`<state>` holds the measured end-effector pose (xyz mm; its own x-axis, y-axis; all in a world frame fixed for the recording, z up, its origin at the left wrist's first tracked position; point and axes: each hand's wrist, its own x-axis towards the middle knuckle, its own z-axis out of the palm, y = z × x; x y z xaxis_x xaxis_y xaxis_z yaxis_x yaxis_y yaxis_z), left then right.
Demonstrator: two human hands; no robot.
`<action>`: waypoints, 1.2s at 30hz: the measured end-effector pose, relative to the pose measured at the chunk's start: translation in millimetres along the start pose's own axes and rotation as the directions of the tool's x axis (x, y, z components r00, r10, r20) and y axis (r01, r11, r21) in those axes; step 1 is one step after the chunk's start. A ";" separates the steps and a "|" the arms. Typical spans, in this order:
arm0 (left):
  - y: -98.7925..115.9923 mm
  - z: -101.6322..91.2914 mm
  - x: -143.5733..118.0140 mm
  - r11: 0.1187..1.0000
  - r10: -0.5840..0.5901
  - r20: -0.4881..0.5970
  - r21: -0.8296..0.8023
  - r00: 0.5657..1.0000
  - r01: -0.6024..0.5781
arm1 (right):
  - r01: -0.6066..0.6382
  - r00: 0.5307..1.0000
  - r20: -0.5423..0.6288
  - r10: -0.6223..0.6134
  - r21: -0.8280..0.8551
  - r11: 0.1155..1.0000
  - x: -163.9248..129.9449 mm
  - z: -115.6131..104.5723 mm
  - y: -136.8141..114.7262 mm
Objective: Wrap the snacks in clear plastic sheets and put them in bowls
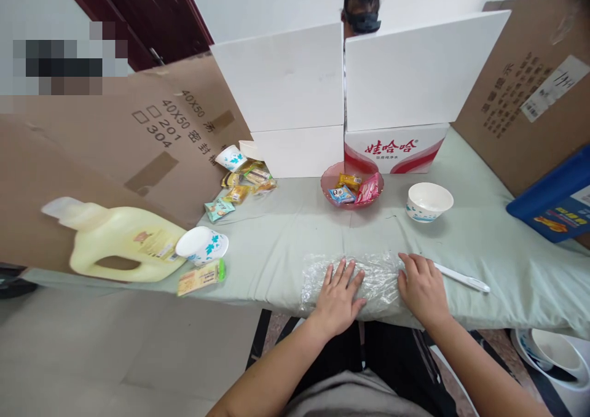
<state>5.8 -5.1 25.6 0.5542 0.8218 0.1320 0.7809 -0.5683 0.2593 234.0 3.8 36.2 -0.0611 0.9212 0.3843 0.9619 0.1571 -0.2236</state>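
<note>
Both hands flat, fingers spread, grasping nothing: left hand (338, 297) and right hand (421, 288) press clear plastic sheet (373, 276) on table (276, 245) near edge. Keep palms flat, smooth outward evenly.

Ahead of me the green cloth of the table (286, 239) lies bare up to the pink dish (353, 187) and white bowl (428, 202). A white knife (461, 277) lies just right; white boxes (350, 79) wall the back.
</note>
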 end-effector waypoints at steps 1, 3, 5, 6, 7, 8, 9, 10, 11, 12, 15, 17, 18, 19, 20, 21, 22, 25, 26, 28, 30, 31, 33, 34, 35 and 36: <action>0.1 -0.1 0.4 1.000 -0.003 0.004 -0.002 1.000 0.003 | 0.051 0.999 -0.005 -0.051 0.007 0.999 0.2 -2.5 -6.2; 0.9 -1.1 2.1 1.000 -0.004 0.011 -0.004 1.000 0.004 | 0.192 0.980 0.048 -0.194 0.044 0.980 0.4 -2.3 -20.5; -2.5 -3.5 3.5 1.000 -0.004 0.028 -0.003 1.000 0.004 | 0.312 0.935 0.154 -0.321 0.079 0.947 -0.5 4.4 -31.1; -7.7 -5.4 3.4 1.000 -0.008 0.042 0.000 0.999 0.008 | 0.332 0.917 0.207 -0.342 0.084 0.940 -1.7 9.2 -33.3; -16.0 -7.9 2.3 1.000 -0.016 0.056 0.008 0.998 0.016 | 0.323 0.909 0.253 -0.332 0.077 0.943 -3.3 14.0 -33.2; -27.5 -10.9 0.0 0.999 -0.038 0.065 0.021 0.997 0.036 | 0.300 0.908 0.287 -0.305 0.065 0.952 -5.4 18.4 -31.0; -41.6 -14.3 -3.5 0.997 -0.072 0.064 0.039 0.995 0.070 | 0.274 0.910 0.308 -0.276 0.051 0.960 -7.8 21.9 -27.2; -57.6 -17.8 -8.2 0.991 -0.122 0.051 0.062 0.991 0.118 | 0.253 0.913 0.320 -0.252 0.039 0.967 -10.2 24.2 -22.6; -74.2 -21.5 -13.9 0.978 -0.189 0.026 0.090 0.982 0.186 | 0.238 0.917 0.321 -0.235 0.029 0.971 -12.5 25.6 -17.8; -90.0 -25.0 -20.2 0.961 -0.253 0.003 0.119 0.967 0.251 | 0.227 0.923 0.315 -0.221 0.020 0.974 -14.5 26.2 -13.6; -119.2 -33.5 -39.4 0.910 -0.369 -0.088 0.169 0.925 0.379 | 0.199 0.939 0.288 -0.190 -0.002 0.980 -18.4 24.7 -7.9; -117.1 -36.3 -49.5 0.912 -0.353 -0.198 0.148 0.915 0.384 | 0.183 0.946 0.271 -0.176 0.000 0.983 -20.4 21.8 -9.4; -110.4 -36.8 -53.5 0.934 -0.299 -0.238 0.125 0.924 0.334 | 0.191 0.946 0.265 -0.188 0.012 0.981 -22.1 19.6 -10.8; -101.3 -36.8 -56.9 0.965 -0.211 -0.252 0.100 0.945 0.242 | 0.217 0.941 0.259 -0.219 0.035 0.975 -24.4 17.0 -11.7; -91.4 -36.3 -59.8 0.990 -0.102 -0.238 0.072 0.966 0.122 | 0.259 0.929 0.257 -0.268 0.066 0.963 -27.7 14.1 -11.8; -81.9 -35.7 -62.1 0.999 0.008 -0.202 0.040 0.979 0.000 | 0.309 0.911 0.255 -0.325 0.100 0.946 -31.9 10.9 -10.6; -74.0 -34.9 -64.2 0.995 0.099 -0.164 0.005 0.982 -0.100 | 0.356 0.890 0.254 -0.379 0.132 0.925 -36.8 7.5 -7.9; -64.8 -33.8 -68.5 0.981 0.168 -0.138 -0.074 0.976 -0.180 | 0.395 0.878 0.217 -0.427 0.176 0.902 -53.8 -1.8 8.3; -65.9 -34.2 -69.5 0.981 0.153 -0.155 -0.098 0.976 -0.169 | 0.376 0.892 0.191 -0.409 0.186 0.908 -58.8 -4.6 14.9; -71.1 -36.5 -70.3 0.975 0.129 -0.187 -0.155 0.974 -0.159 | 0.323 0.924 0.132 -0.358 0.228 0.918 -65.8 -9.7 26.3; -76.3 -40.0 -68.0 0.966 0.107 -0.202 -0.211 0.973 -0.150 | 0.266 0.948 0.092 -0.305 0.302 0.916 -66.8 -13.8 32.6; -78.4 -41.6 -65.0 0.964 0.083 -0.209 -0.229 0.974 -0.132 | 0.229 0.959 0.084 -0.272 0.338 0.913 -64.8 -15.0 33.7; -81.6 -43.7 -54.4 0.970 0.012 -0.224 -0.233 0.974 -0.066 | 0.122 0.981 0.092 -0.170 0.386 0.914 -56.4 -15.4 32.3; -83.1 -43.8 -46.8 0.976 -0.024 -0.232 -0.218 0.972 -0.028 | 0.053 0.990 0.101 -0.101 0.393 0.918 -50.5 -14.3 30.6; -84.6 -43.3 -38.0 0.982 -0.055 -0.240 -0.190 0.969 0.009 | -0.017 0.994 0.109 -0.027 0.387 0.922 -43.9 -12.5 28.4; -86.2 -42.1 -28.3 0.988 -0.081 -0.243 -0.151 0.967 0.045 | -0.083 0.992 0.115 0.043 0.369 0.926 -37.1 -10.2 26.1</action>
<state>-89.3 22.4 39.8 0.4024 0.8505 0.3387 0.7528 -0.5179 0.4063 264.0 -29.9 25.2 -0.0495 0.9619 0.2687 0.7972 0.2002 -0.5696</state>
